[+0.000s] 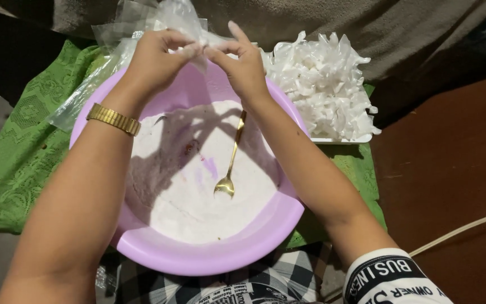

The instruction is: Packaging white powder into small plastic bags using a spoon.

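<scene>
Here, both hands' fingers (189, 50) pinch a small clear plastic bag (175, 17) closed-tipped above the far rim of the lilac basin (209, 256).

The left wrist is wearing a gold link watch (113, 119). The right arm is showing a white sleeve (392, 278) with black lettered bands. Both forearms are showing bare.

A green lace cloth (18, 163) covers the floor, a pale cord (462, 229) crossing brown ground (451, 169) nearby.

Crumpled clear plastic bag (184, 17) above basin
</scene>
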